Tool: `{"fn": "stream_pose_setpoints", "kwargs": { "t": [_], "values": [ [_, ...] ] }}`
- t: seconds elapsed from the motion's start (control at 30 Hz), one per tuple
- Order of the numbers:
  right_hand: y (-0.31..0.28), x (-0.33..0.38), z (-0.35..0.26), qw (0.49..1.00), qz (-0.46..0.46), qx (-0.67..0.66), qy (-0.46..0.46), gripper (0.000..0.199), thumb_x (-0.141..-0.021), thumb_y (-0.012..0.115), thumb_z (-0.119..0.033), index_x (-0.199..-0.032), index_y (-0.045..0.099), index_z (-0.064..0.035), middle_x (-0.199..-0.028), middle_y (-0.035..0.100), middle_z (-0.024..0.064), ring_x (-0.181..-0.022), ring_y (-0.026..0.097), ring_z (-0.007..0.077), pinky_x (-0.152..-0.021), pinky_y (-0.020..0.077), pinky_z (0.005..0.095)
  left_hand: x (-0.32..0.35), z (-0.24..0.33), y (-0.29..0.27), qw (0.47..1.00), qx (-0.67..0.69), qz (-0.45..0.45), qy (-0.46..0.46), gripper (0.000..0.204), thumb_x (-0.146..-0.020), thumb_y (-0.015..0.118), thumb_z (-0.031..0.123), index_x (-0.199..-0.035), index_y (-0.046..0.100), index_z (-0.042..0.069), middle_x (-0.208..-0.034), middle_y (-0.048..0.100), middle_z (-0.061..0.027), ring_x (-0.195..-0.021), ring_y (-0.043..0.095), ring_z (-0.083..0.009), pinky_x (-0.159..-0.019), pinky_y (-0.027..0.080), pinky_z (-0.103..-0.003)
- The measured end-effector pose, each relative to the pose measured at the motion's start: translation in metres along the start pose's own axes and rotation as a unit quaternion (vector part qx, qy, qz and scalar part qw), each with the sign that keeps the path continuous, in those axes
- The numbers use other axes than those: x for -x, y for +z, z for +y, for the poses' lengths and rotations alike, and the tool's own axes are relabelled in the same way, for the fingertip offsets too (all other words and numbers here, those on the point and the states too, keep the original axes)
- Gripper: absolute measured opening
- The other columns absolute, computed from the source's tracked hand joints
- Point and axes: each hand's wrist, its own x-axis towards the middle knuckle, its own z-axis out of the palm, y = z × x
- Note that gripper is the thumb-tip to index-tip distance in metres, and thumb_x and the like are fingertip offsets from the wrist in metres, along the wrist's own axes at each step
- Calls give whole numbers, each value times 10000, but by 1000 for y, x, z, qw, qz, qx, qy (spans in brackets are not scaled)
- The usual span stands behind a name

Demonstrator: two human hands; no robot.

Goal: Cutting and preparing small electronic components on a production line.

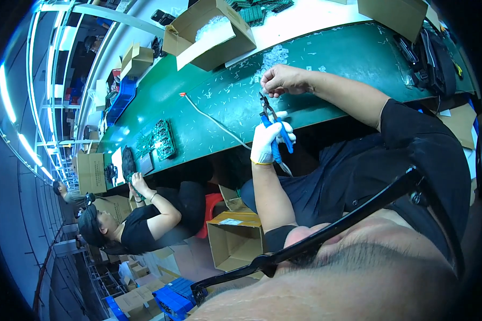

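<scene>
My left hand [269, 140] wears a white glove and grips blue-handled cutting pliers [277, 134]. Their dark jaws point up at my right hand [284, 80]. That hand is bare, and its fingertips are pinched together on a small part too tiny to make out. Both hands hover over the near edge of a green-topped bench [348, 59]. A heap of small clear parts [276, 54] lies just beyond my right hand. My black-sleeved arms come in from the right and the bottom.
Tiny clippings litter the green top. An open cardboard box [211, 32] stands at the back, and green circuit boards [163, 140] lie further left. A thin cable [209, 115] crosses the bench. A co-worker [150, 219] in black sits at left. A cardboard box [234, 241] stands on the floor.
</scene>
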Motion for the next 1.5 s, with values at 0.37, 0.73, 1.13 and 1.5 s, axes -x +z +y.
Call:
{"fn": "stream_pose_setpoints", "kwargs": {
  "t": [0.37, 0.73, 1.13, 1.5],
  "values": [
    [-13, 6, -14, 997, -56, 43, 7, 84, -823, 743, -15, -883, 684, -8, -812, 674, 58, -703, 657, 143, -636, 551, 264, 4, 6, 11, 997, -38, 69, 19, 358, -953, 643, 125, -1248, 583, -69, -788, 662, -106, -590, 658, -201, -542, 566, -332],
    [-33, 1, -17, 818, 35, 564, -106, 193, -719, 743, -120, -895, 759, -42, -858, 745, 149, -794, 710, 311, -725, 557, 423, 1, 2, -10, 997, 16, 70, 26, 470, -972, 643, 216, -1340, 512, -46, -870, 681, -139, -685, 692, -272, -621, 600, -420],
    [-7, -27, 27, 720, 105, 645, -233, 290, -831, 638, 1, -1107, 715, -42, -1030, 701, 194, -1074, 643, 384, -911, 523, 474, -3, 0, -7, 998, 2, 58, 25, 488, -976, 634, 207, -1354, 492, -65, -887, 687, -152, -706, 700, -282, -636, 603, -425],
    [-1, -10, 7, 995, -7, -97, 13, 153, -907, 727, -40, -1027, 634, -31, -900, 667, 53, -775, 675, 133, -699, 586, 249, -1, -2, 0, 998, 58, 21, 18, 493, -968, 616, 209, -1342, 498, -89, -909, 700, -166, -711, 720, -287, -648, 616, -419]
  ]
}}
